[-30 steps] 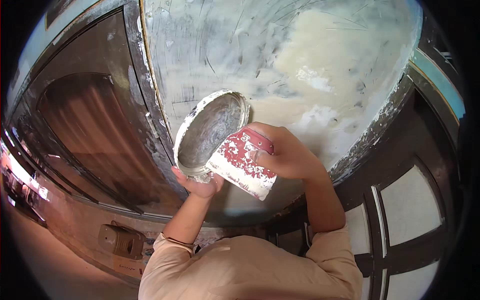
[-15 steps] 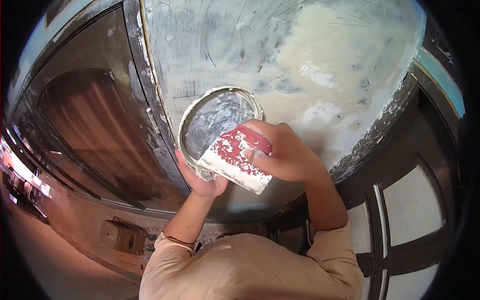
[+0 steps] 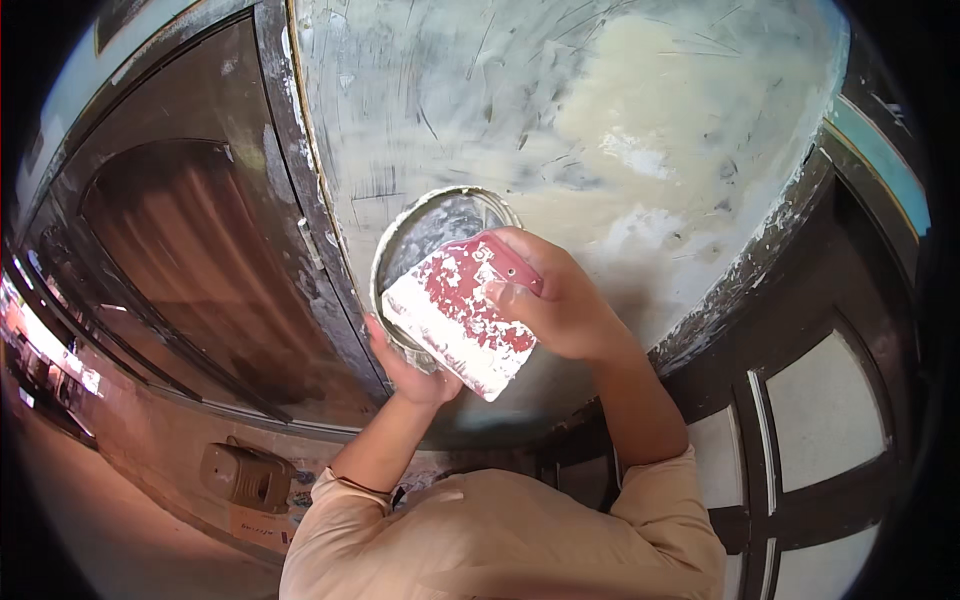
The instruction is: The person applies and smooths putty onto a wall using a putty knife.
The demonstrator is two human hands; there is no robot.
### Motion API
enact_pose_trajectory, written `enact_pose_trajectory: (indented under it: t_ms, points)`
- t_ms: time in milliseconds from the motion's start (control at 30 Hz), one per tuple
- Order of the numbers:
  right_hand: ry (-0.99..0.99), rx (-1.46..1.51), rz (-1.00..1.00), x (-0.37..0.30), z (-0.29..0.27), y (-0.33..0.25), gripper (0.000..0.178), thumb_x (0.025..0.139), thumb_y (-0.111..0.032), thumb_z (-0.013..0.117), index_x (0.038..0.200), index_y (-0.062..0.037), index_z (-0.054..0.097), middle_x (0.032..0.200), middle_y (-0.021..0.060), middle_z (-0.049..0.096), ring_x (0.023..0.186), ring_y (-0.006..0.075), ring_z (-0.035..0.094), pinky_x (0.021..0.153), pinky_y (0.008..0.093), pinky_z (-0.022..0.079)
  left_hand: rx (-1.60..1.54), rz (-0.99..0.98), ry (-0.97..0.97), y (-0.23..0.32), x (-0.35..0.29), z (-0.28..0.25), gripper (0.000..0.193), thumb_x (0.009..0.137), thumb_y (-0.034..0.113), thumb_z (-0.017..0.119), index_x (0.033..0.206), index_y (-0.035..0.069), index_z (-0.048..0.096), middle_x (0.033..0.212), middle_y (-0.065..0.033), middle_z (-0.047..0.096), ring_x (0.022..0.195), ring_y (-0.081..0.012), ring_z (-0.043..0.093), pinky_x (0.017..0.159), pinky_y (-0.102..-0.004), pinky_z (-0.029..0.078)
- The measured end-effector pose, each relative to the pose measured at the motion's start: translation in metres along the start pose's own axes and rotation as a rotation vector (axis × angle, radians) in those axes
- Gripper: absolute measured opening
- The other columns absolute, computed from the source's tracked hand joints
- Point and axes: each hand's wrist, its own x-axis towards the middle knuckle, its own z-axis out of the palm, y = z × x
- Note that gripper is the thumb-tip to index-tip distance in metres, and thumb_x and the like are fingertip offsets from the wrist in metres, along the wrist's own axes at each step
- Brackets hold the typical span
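Note:
My right hand point(image 3: 560, 300) grips a red putty knife point(image 3: 465, 300) by its upper edge, the thumb pressed on its face. White putty coats the broad lower edge of the blade and flecks the red part. Beneath and behind it, a round grey tub point(image 3: 425, 225) with putty caked on its rim is held up by my left hand point(image 3: 415, 375). That hand cups the tub from its lower left, fingers along the outer wall. The putty knife covers the near part of the tub's opening; smears of putty line the visible inside.
Ahead stands a patchy wall point(image 3: 560, 110) with pale filled areas. A dark wooden door point(image 3: 190, 240) is on the left, and a dark panelled door point(image 3: 820, 400) on the right. A brown plastic stool point(image 3: 245, 475) sits on the floor at lower left.
The putty knife has swung lower and left across the tub, showing more of its white-coated edge. The tub and my left hand have shifted slightly right and down.

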Motion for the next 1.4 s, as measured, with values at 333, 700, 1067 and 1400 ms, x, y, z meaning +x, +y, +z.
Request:
enact_pose_trajectory:
  t_ms: [333, 700, 1067, 1400]
  points:
    - [0.403, 0.509, -0.208, -0.002, -0.018, -0.019, 0.047, 0.093, -0.006, 0.055, 0.137, 0.0029, 0.043, 0.118, 0.0077, 0.061, 0.105, 0.0123, 0.059, 0.093, 0.0275, 0.046, 0.001, 0.234, -0.054, 0.022, -0.010, 0.001, 0.076, 0.095, 0.064, 0.033, 0.150, 0.012, 0.033, 0.151, -0.0074, 0.040, 0.137, -0.0289, 0.039, 0.115, -0.0475, 0.030]
    - [0.709, -1.503, -1.036, 0.071, -0.048, -0.116, 0.029, 0.080, -0.013, 0.068, 0.106, -0.0261, 0.073, 0.114, -0.0067, 0.068, 0.092, 0.0189, 0.057, 0.083, 0.0346, 0.040, 0.019, 0.264, 0.002, 0.066, -0.015, 0.002, 0.074, 0.095, 0.064, 0.032, 0.150, 0.013, 0.033, 0.151, -0.0061, 0.039, 0.137, -0.0280, 0.040, 0.114, -0.0460, 0.032]
    - [0.772, -1.709, -1.013, 0.101, -0.056, -0.102, 0.033, 0.079, -0.019, 0.067, 0.109, -0.0336, 0.071, 0.113, -0.0126, 0.067, 0.102, 0.0150, 0.055, 0.091, 0.0390, 0.028, -0.049, 0.289, -0.062, 0.093, -0.019, -0.010, 0.072, 0.095, 0.064, 0.034, 0.148, 0.016, 0.036, 0.150, -0.0046, 0.041, 0.136, -0.0274, 0.041, 0.113, -0.0478, 0.032]
    - [0.751, -1.740, -1.120, 0.118, -0.037, -0.089, 0.025, 0.082, -0.022, 0.062, 0.104, -0.0306, 0.070, 0.104, -0.0124, 0.068, 0.094, 0.0117, 0.056, 0.087, 0.0406, 0.030, -0.035, 0.241, -0.045, 0.094, -0.013, -0.020, 0.072, 0.095, 0.063, 0.033, 0.149, 0.014, 0.034, 0.152, -0.0049, 0.039, 0.138, -0.0272, 0.038, 0.115, -0.0471, 0.029]
